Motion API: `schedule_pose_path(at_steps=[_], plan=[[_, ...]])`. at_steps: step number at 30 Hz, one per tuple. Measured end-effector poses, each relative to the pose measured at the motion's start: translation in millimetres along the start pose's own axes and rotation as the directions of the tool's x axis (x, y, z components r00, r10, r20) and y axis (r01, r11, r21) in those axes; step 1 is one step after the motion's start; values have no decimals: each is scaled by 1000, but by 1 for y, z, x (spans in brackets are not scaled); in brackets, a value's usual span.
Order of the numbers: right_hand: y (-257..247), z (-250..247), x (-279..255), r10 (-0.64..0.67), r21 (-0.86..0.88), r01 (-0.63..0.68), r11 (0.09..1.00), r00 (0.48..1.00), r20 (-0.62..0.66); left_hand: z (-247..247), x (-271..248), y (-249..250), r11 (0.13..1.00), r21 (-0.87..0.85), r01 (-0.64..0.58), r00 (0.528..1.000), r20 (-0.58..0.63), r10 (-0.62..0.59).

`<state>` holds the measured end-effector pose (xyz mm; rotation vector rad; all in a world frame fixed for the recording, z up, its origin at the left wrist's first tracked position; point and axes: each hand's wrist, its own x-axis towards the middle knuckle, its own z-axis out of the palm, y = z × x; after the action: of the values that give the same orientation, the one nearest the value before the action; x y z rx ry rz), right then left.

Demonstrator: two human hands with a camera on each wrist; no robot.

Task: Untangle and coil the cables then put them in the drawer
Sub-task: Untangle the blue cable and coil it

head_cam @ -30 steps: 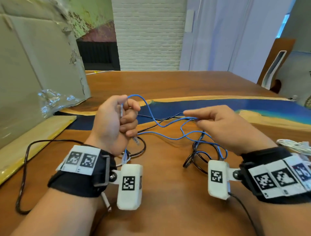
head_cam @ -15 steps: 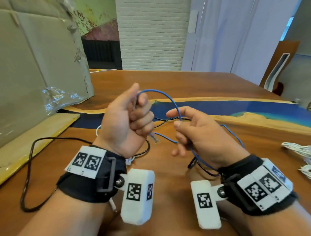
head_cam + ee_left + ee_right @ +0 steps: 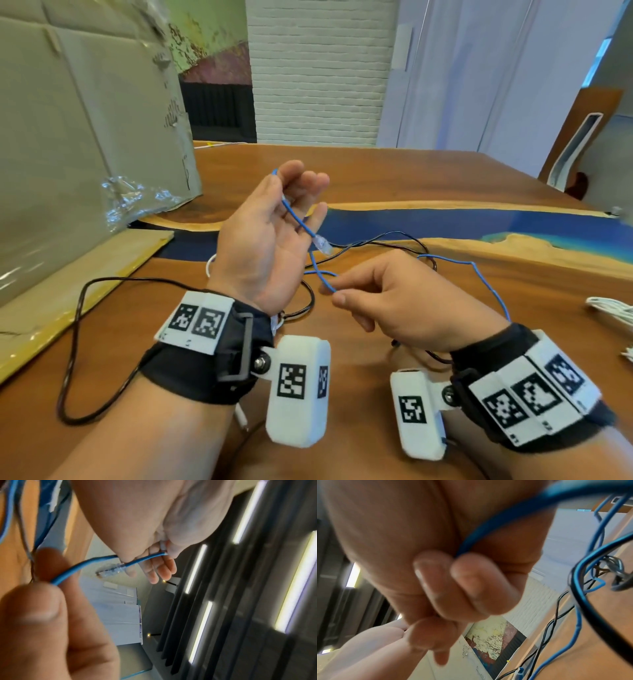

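A thin blue cable runs down across the palm of my raised left hand, tucked under the thumb at the top. Its clear plug hangs free below the little finger. The left fingers are nearly straight. Lower and to the right, my right hand pinches the same blue cable between thumb and forefinger. The rest trails right over the wooden table. In the left wrist view the blue cable and its plug stretch between both hands. The right wrist view shows the pinched blue cable with more loops hanging. No drawer is in view.
A black cable loops over the table at the left, and another black cable lies behind the hands, crossed with the blue one. White cables lie at the right edge. A large cardboard box stands on the left.
My left hand has uncurled from a fist and turned its palm up, so the plug now hangs free. My right hand has dropped lower and pinches the cable further along.
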<state>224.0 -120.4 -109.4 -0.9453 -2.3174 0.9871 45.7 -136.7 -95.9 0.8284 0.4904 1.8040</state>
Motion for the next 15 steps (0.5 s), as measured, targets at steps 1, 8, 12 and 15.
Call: schedule_pose_path(at_steps=[1, 8, 12, 15], plan=[[0, 0, -2, -2, 20, 2, 1000, 1000, 27, 0, 0, 0, 994, 109, -20, 1000, 16, 18], [-3, -28, -16, -133, 229, 170, 959, 977, -166, -1, -11, -14, 626, 780, -17, 938, 229, -260], [-3, -33, -16, -116, 225, 207, 952, 926, -359, 4, -17, -15, 516, 854, 63, 859, 217, -463], [3, -38, -13, -100, 217, 238, 947, 858, -504, 5, -18, -10, 633, 757, 161, 840, 232, -491]])
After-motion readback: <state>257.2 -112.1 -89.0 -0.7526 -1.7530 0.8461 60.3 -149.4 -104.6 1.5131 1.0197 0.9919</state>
